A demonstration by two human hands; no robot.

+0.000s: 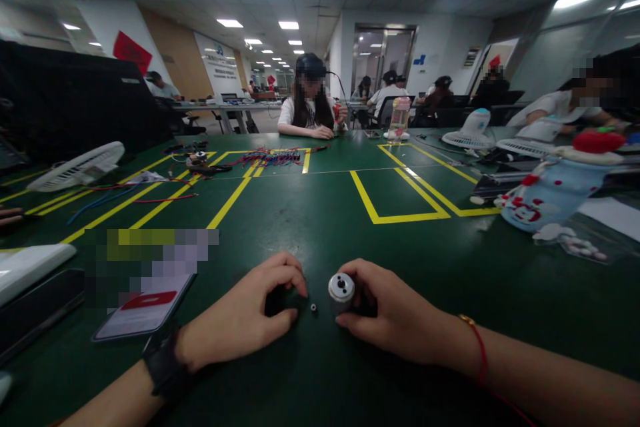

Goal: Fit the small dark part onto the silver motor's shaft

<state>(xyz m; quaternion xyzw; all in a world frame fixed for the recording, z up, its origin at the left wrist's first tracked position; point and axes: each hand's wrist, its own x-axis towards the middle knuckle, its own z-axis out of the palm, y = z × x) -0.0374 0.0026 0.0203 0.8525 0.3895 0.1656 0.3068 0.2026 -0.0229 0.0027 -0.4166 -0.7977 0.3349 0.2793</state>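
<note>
My right hand (387, 307) wraps round a small silver cylinder that looks like an electric motor (341, 290). It stands upright on the green table (280, 373), its round end face with dark holes turned up. My left hand (260, 307) rests on the table to the left, thumb and fingers apart and nothing between them. Just right of those fingertips lies a tiny metal ring-shaped part (313, 307), touched by neither hand.
Left of my left hand lies a phone (150, 307). Further off are bundled wires (273, 157) and a white fan (77, 167). A blue cup (555, 190) and a bag of small beads (585, 247) stand at right. Across the table sits a person (310, 100).
</note>
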